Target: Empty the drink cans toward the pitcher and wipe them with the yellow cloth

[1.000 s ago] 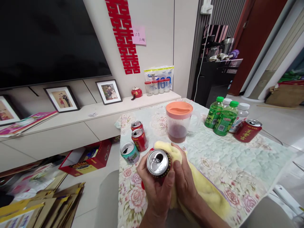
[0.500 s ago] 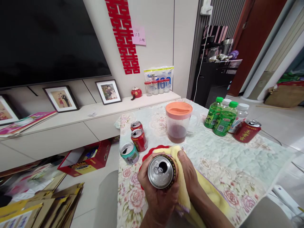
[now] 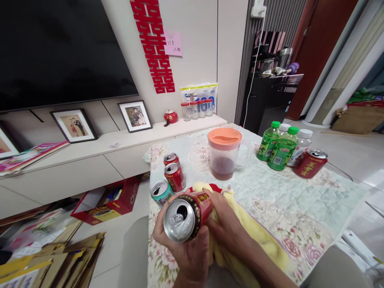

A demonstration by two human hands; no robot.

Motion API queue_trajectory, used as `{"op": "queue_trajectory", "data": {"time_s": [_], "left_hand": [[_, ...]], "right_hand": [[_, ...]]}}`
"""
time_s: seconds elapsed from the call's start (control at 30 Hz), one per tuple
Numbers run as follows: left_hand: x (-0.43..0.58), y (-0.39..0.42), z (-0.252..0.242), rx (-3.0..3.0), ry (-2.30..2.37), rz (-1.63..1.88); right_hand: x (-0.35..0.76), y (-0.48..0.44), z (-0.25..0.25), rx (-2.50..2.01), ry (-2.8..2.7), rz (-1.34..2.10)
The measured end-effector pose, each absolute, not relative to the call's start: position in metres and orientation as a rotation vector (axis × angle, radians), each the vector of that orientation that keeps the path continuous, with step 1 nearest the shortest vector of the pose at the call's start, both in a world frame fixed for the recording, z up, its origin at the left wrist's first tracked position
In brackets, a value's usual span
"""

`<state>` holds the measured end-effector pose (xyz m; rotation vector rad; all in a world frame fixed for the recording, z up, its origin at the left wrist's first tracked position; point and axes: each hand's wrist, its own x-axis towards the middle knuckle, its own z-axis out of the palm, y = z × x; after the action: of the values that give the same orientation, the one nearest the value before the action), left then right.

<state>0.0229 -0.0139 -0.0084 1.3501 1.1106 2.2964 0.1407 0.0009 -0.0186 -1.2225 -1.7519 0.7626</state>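
My left hand [image 3: 192, 252] is wrapped round an opened red drink can [image 3: 180, 219], which lies tilted with its silver top and dark mouth facing me. Around the can's far end, my right hand [image 3: 225, 218] presses a yellow towel [image 3: 261, 236] against it; the fingertips are partly hidden. The towel hangs down over the table edge towards me. Behind the hands, part of a red tray [image 3: 216, 187] shows. Just left of it stand two opened red cans [image 3: 175, 178] and a teal can [image 3: 160, 192].
A clear pitcher with an orange lid [image 3: 224, 154] holds some brown liquid beyond my hands. Several bottles [image 3: 282, 150] and another red can [image 3: 310, 164] stand at the right on the floral tablecloth [image 3: 300, 208]. Flattened cardboard [image 3: 69, 260] lies on the floor at left.
The red can has tipped over to the left, so its printed side now shows. My right hand and the towel have shifted from its side to its far end.
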Motion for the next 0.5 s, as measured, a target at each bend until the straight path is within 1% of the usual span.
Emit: {"op": "queue_trajectory", "data": {"time_s": [0.07,0.2,0.37,0.5], "left_hand": [[0.025,-0.011,-0.008,1.247,1.087,2.278],[0.027,-0.010,-0.008,1.096,1.038,2.105],[0.031,-0.020,-0.009,1.153,0.944,1.884],[0.033,-0.026,-0.010,1.132,0.786,1.685]], "right_hand": [[0.153,-0.001,-0.014,-1.198,-1.870,0.722],[0.172,-0.009,0.003,-1.242,-1.815,0.621],[0.160,-0.022,0.028,-1.088,-1.829,0.680],[0.153,-0.021,0.032,-1.140,-1.752,0.681]]}}
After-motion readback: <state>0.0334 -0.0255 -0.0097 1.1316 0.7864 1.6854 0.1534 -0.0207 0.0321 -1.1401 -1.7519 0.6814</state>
